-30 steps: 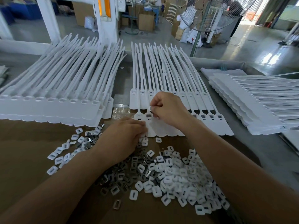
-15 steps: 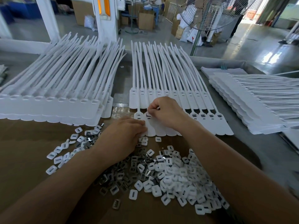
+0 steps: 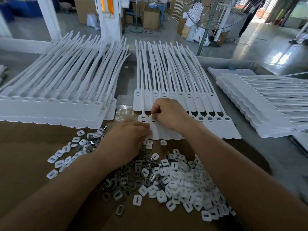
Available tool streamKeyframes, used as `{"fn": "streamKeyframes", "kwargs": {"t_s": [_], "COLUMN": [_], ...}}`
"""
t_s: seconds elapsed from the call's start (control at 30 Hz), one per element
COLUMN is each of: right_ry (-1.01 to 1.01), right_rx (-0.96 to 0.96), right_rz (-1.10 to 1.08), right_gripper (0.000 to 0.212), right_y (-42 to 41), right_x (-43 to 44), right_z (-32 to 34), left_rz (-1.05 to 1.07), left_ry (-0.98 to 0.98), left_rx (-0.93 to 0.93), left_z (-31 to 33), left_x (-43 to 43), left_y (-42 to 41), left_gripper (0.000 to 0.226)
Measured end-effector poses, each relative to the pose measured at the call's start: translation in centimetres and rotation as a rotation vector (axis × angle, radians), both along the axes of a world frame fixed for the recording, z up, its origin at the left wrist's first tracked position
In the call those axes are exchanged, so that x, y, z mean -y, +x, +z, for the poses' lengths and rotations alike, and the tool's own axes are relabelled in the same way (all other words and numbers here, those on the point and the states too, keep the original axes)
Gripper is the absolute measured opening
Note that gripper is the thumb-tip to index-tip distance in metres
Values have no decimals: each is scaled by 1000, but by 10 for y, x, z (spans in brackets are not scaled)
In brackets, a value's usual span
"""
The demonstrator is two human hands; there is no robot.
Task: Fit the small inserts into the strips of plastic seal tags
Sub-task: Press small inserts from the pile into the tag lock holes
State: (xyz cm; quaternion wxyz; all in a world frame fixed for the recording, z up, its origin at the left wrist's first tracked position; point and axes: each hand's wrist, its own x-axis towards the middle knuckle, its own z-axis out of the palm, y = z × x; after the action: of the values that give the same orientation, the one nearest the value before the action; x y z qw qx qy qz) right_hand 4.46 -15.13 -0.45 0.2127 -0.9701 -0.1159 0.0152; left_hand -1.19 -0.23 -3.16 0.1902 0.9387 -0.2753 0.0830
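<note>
The white strip of tags (image 3: 222, 129) lies on the counter (image 3: 283, 155), thin tails pointing away. Right hand (image 3: 170, 114) fingers pinch its second head; left hand (image 3: 126, 139) fingers press it flat, beside loose inserts (image 3: 180, 179)

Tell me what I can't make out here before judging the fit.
Head view:
- Any insert at the right hand: its curled fingers cover the spot.
- Middle slots of the strip: behind the right hand.
- Pile of inserts: part lies under the left hand.
- Tag stack on the right: cut by the frame edge.
</note>
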Motion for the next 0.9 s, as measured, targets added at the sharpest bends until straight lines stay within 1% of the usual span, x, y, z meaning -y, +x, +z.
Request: {"fn": "streamKeyframes", "kwargs": {"t_s": [0.07,0.13,0.27,0.33,0.43,0.6,0.67,0.7,0.77,0.83,0.9], "right_ry": [38,36,4,15,11,35,98,120,92,60,40], "right_rx": [-35,-68,-92,-126,-161,-134,-178,-202,-199,-189,-234], "right_rz": [-50,-82,-111,-130,-129,-50,5,32,86,118,143], "right_gripper": [14,17,4,9,7,1,10,10,3,7,4], "right_y": [3,7,12,16,19,10,2,-2,-12,-22,-34], "right_x": [0,-1,-5,-6,-6,1,7,9,14,21,29], "right_z": [1,1,4,5,4,9,17,20,28,32,35], "left_rz": [3,6,8,8,8,11,11,10,9,7,4], "left_ry": [3,4,6,11,17,12,11,11,15,16,3], "left_rx": [0,-3,-2,-4,-8,-8,-7,-6,-7,-3,4], "left_z": [0,-1,-2,-2,-2,-1,-1,-1,-2,-1,-1], "left_x": [0,0,1,1,0,1,1,1,0,0,2], "left_y": [1,1,2,2,1,1,2,1,1,1,1], "left_gripper": [28,27,28,28,28,28,27,27,28,27,25]}}
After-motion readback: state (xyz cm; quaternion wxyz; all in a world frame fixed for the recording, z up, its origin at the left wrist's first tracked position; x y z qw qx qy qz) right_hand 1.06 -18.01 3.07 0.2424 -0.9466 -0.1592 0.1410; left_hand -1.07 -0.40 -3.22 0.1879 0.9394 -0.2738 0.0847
